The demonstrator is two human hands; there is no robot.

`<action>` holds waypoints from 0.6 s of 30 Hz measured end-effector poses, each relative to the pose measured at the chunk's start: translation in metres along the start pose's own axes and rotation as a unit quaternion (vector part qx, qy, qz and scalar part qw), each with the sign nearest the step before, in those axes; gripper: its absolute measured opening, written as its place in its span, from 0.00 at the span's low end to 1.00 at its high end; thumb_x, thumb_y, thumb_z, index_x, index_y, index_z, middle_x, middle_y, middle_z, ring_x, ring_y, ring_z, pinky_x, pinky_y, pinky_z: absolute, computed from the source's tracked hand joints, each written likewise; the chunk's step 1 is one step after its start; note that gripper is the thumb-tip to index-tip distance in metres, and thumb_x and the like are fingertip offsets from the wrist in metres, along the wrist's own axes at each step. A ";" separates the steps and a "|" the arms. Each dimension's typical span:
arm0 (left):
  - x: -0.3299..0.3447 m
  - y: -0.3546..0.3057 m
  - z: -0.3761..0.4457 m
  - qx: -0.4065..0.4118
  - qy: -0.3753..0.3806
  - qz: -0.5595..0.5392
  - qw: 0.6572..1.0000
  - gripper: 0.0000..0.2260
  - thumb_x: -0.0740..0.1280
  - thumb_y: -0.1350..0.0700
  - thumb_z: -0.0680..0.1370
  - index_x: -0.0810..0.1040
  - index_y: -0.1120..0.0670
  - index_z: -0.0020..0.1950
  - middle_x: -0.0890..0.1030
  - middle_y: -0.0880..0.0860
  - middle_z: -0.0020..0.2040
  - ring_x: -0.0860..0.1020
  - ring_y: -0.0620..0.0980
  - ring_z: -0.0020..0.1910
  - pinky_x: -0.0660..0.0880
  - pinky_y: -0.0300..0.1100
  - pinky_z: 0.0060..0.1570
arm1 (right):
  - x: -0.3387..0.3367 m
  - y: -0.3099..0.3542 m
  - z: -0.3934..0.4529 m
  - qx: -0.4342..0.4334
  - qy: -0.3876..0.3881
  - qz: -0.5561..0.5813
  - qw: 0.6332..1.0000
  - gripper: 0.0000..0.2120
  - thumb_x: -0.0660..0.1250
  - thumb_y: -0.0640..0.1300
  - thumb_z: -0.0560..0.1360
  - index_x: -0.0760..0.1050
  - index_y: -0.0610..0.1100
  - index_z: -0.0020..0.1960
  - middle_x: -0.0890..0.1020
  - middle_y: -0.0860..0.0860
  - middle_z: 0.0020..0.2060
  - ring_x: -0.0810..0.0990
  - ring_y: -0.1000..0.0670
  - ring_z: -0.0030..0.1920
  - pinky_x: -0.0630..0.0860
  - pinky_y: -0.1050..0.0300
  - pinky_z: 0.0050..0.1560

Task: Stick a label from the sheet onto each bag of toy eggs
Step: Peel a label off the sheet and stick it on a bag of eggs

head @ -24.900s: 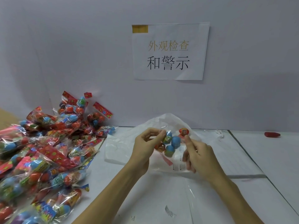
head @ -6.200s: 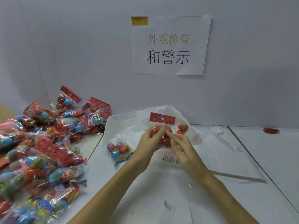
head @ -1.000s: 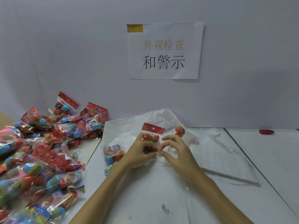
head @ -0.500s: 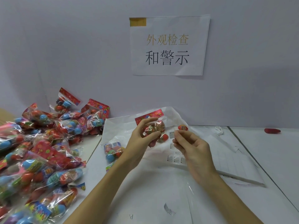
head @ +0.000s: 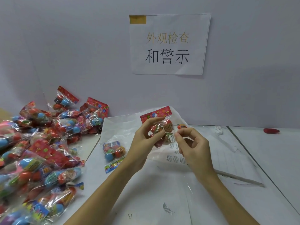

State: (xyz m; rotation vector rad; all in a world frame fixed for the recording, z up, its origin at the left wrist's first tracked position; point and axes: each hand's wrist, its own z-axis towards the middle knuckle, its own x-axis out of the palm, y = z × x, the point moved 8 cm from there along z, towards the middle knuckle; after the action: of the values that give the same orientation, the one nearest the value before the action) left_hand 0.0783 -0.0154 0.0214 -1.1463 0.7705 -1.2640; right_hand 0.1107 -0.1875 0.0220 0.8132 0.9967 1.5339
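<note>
Soft even indoor light, faint shadows, slight wide-angle edge distortion

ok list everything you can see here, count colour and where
held bag of toy eggs: one, clear with red header, raised at centre
label: one, white, against held bag
label sheet: one, white, under the hands
lone bag: one, clear, blue and orange eggs, left of hands
bag pile: many, red and blue, far left
paper sign: one, white, on wall
red object: one, far right on table
left hand: grips held bag
right hand: pinches label
</note>
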 end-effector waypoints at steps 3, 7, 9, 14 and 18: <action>-0.004 0.002 0.002 -0.023 -0.017 -0.055 0.998 0.13 0.72 0.58 0.81 0.84 0.44 0.63 0.85 0.52 0.58 0.83 0.53 0.46 0.77 0.39 0.37 | 0.003 -0.003 0.001 0.007 0.004 0.013 1.000 0.03 0.73 0.38 0.79 0.82 0.43 0.47 0.82 0.56 0.36 0.76 0.57 0.29 0.74 0.63 0.31; -0.009 0.004 0.003 -0.029 -0.031 -0.064 0.997 0.13 0.73 0.57 0.80 0.84 0.43 0.62 0.85 0.51 0.60 0.84 0.61 0.53 0.79 0.47 0.46 | 0.003 -0.006 0.001 0.037 -0.002 0.053 0.998 0.03 0.75 0.42 0.78 0.85 0.48 0.46 0.82 0.55 0.35 0.75 0.56 0.30 0.75 0.65 0.33; -0.010 0.003 0.003 -0.022 -0.041 -0.039 0.998 0.14 0.73 0.57 0.80 0.84 0.40 0.61 0.85 0.47 0.58 0.86 0.56 0.52 0.81 0.43 0.44 | 0.002 -0.009 0.000 0.056 -0.004 0.073 0.996 0.01 0.77 0.46 0.75 0.86 0.52 0.46 0.83 0.54 0.35 0.76 0.55 0.31 0.77 0.64 0.35; -0.006 -0.002 0.001 0.006 -0.041 0.014 0.999 0.15 0.74 0.56 0.79 0.83 0.38 0.60 0.84 0.41 0.57 0.87 0.51 0.50 0.83 0.40 0.42 | 0.001 -0.010 0.000 0.050 -0.006 0.045 0.998 0.02 0.78 0.46 0.74 0.87 0.52 0.46 0.87 0.53 0.40 0.79 0.57 0.33 0.78 0.65 0.38; -0.002 -0.004 0.000 0.011 -0.036 0.024 0.999 0.15 0.75 0.56 0.79 0.83 0.38 0.60 0.84 0.40 0.57 0.86 0.51 0.49 0.82 0.39 0.41 | 0.001 -0.012 0.000 0.050 -0.012 0.027 0.998 0.02 0.78 0.45 0.75 0.87 0.50 0.47 0.87 0.53 0.41 0.81 0.58 0.34 0.78 0.65 0.37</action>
State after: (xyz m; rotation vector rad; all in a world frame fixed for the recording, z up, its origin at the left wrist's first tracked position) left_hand 0.0763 -0.0130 0.0245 -1.1433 0.7236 -1.1827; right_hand 0.1156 -0.1859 0.0108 0.9328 1.0490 1.5261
